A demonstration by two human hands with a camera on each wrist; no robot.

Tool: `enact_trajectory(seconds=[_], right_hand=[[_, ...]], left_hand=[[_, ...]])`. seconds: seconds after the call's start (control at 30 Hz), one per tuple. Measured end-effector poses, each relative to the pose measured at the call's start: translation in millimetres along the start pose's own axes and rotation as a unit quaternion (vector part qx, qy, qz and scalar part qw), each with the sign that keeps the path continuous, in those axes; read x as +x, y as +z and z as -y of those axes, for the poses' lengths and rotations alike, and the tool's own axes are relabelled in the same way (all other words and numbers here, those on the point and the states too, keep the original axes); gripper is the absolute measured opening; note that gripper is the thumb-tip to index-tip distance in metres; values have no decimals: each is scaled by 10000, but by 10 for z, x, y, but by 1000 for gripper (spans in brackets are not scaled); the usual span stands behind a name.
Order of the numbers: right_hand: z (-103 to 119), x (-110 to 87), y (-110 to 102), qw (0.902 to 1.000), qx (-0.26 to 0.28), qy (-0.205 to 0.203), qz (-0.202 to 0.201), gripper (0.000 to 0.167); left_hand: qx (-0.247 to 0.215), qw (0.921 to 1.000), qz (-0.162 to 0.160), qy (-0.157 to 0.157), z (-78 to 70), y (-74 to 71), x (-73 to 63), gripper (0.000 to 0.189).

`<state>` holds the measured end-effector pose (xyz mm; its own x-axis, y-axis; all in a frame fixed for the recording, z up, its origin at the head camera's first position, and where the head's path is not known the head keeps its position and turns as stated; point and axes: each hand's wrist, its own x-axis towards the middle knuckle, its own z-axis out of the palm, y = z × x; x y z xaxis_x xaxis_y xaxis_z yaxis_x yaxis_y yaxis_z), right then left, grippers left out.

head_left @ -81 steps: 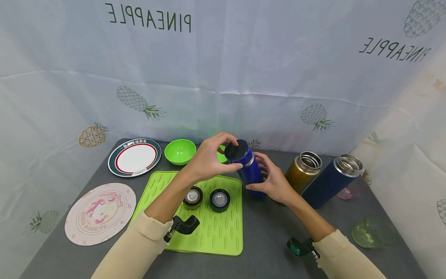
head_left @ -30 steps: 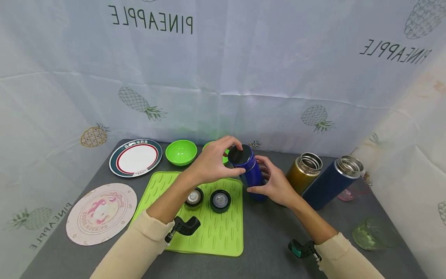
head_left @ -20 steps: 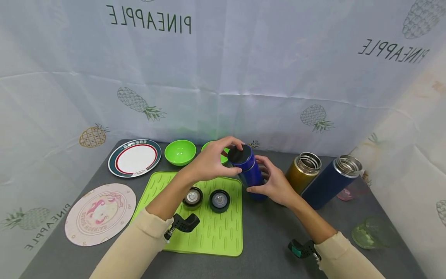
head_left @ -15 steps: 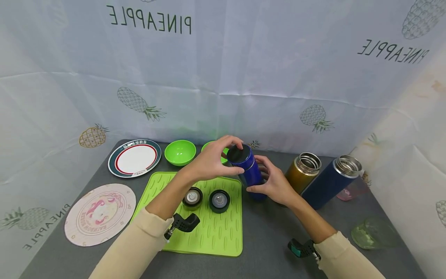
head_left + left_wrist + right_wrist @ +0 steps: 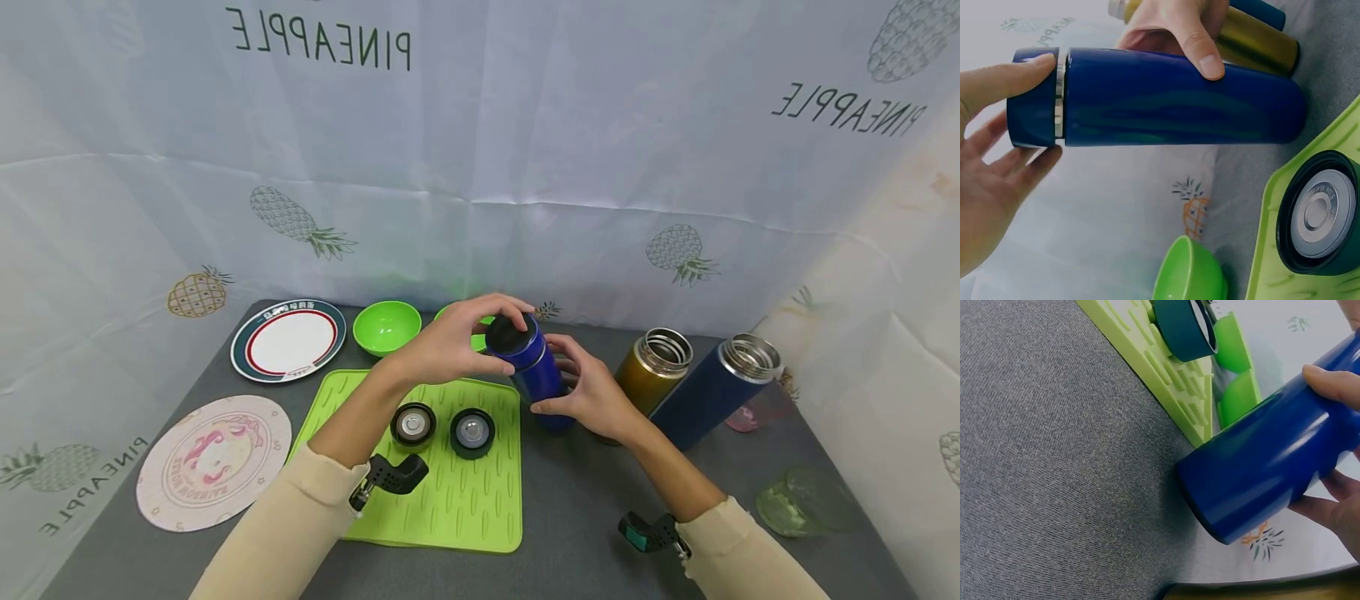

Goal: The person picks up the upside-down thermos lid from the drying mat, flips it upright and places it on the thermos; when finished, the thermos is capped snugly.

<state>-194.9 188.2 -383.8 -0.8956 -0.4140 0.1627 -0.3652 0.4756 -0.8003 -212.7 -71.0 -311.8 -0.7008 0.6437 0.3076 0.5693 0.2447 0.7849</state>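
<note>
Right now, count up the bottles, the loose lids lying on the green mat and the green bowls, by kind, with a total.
Bottles: 3 (blue bottle, gold bottle, navy bottle)
Loose lids on the green mat: 2 (left lid, right lid)
Green bowls: 2 (left bowl, partly hidden right bowl)
Total: 7
</note>
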Motion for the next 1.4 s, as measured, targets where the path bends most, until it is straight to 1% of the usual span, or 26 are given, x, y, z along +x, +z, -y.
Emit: enact_trajectory(seconds=[0.03, 0.1, 0.27, 0.33, 0.4, 0.5, 0.6, 0.67, 0.77, 0.8, 0.87, 1.0, 1.07, 1.1, 1.17, 1.3, 1.33, 1.4], right_hand=[[-2, -1, -3, 10000, 3, -13, 6, 94], [-3, 2, -6, 10000, 43, 11, -4, 94], [-9, 3, -14, 10000, 74, 54, -1, 92], [-14, 4, -17, 10000, 48, 30, 10, 93], [-15, 4, -18, 10000, 46, 31, 10, 92], [-16, 5, -18, 10000, 58, 22, 15, 93], [-24, 9, -14, 10000, 73, 4, 29, 93], [-30, 10, -10, 10000, 44, -43, 37, 93], [-39, 7, -5, 9999, -11, -96, 36, 92], [-40, 5, -3, 10000, -14, -89, 25, 92], [-36, -2, -1, 10000, -21, -68, 19, 92], [-30, -10, -3, 10000, -10, -27, 18, 92], [-29, -13, -6, 10000, -15, -34, 21, 91], [-28, -13, -7, 10000, -25, -52, 27, 92], [-24, -14, -6, 10000, -29, -61, 37, 92], [-14, -11, -6, 9999, -30, -107, 67, 93], [-16, -12, -6, 9999, -41, -118, 74, 93], [-17, -13, -5, 9999, -40, -124, 78, 92]], left_hand=[[-5, 10000, 23, -26, -3, -1, -3, 40], [14, 9999, -28, -167, -12, 8, -3, 40], [297, 9964, -522, -598, -46, 77, 23, 45], [423, 9948, -673, -634, -53, 98, 33, 46], [430, 9948, -717, -580, -54, 98, 40, 44], [281, 9973, -562, -377, -56, 57, 33, 41], [111, 9996, -192, -179, -61, -16, 10, 41], [109, 9999, 100, -79, -76, -64, -8, 44], [307, 9986, 431, 7, -115, -110, -27, 52], [399, 9981, 479, 10, -131, -113, -31, 54], [641, 9968, 465, -52, -159, -100, -27, 57], [1084, 9934, 161, -328, -211, -41, -8, 58], [1241, 9915, 70, -391, -230, -25, 3, 56], [1283, 9910, 69, -374, -240, -27, 6, 55], [1312, 9908, 191, -260, -256, -52, 6, 52], [1224, 9902, 667, 36, -275, -132, -2, 50], [1220, 9895, 768, 70, -279, -147, -5, 51], [1210, 9889, 855, 55, -289, -160, -11, 54]])
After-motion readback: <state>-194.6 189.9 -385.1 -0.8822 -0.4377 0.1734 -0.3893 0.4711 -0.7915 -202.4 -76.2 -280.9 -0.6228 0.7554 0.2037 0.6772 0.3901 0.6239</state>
